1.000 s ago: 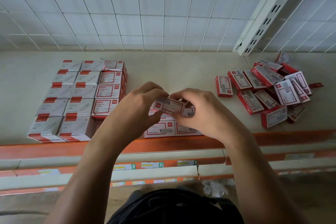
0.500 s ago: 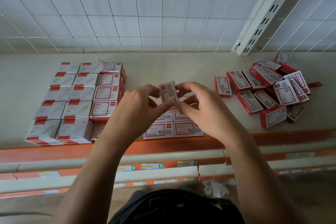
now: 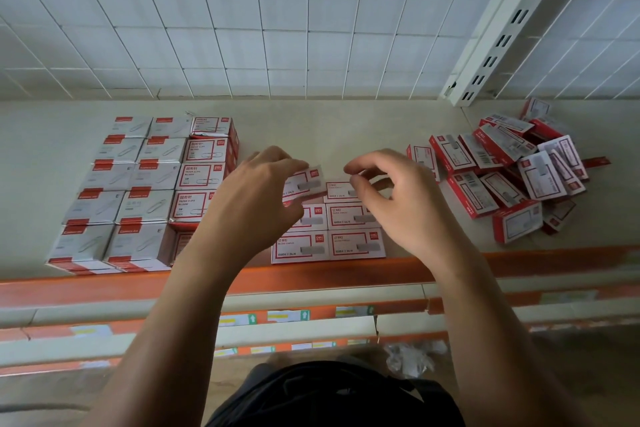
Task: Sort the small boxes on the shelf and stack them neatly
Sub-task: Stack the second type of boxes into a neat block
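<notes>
1. Your left hand point(image 3: 256, 208) pinches a box point(image 3: 306, 182), fingers over its far edge and thumb under the near one. It is tilted above the back of the stack point(image 3: 356, 246), front middle of the shelf point(image 3: 329, 125).
2. Your right hand point(image 3: 401, 208) hovers just beside it, fingers loosely curled, holding nothing that shows.
3. The box looks light: stiff card, probably slick print. Take it by the long edges, not the end flaps, which could pop open.
4. The loose pile point(image 3: 519, 177) lies well apart on the right, and the clip boxes point(image 3: 138, 191) stand on the left.
5. Readable print: "PAPER CLIPS" on the red-framed left boxes and "24/6" on the stack. The red logo seems to read "deli".
</notes>
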Motion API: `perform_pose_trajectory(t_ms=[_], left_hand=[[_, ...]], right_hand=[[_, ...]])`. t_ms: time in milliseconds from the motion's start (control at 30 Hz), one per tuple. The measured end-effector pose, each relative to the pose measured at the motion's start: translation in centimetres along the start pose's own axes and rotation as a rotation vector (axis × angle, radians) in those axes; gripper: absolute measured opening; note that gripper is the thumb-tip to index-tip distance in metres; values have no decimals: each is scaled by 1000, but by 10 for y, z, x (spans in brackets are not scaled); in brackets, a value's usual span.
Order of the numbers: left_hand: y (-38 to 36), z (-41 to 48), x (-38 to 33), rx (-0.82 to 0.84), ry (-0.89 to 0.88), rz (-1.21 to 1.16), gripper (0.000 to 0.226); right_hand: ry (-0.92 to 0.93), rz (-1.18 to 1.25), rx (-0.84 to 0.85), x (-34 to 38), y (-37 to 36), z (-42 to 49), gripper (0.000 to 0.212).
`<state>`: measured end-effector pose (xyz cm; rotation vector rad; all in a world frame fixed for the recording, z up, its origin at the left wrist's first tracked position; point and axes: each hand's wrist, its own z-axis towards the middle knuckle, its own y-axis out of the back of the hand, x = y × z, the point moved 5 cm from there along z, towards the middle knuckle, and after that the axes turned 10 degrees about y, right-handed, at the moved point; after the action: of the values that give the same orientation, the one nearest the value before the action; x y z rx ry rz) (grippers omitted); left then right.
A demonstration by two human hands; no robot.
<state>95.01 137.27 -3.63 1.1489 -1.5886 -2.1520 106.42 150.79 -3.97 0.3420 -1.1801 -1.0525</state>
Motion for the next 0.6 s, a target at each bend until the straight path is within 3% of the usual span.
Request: perform_pose_trajectory(t_ms=[300,433,600], left_hand=[[-10,14,-1,102,7,137,49],[-17,18,1,170,25,117,48],[-20,17,2,181,31,79,42]], right_hand=[[-17,-43,149,-11,-8,4,23],[-57,-63,251,-13,-18,3,31],[-83,-119,253,-15,-18,2,33]])
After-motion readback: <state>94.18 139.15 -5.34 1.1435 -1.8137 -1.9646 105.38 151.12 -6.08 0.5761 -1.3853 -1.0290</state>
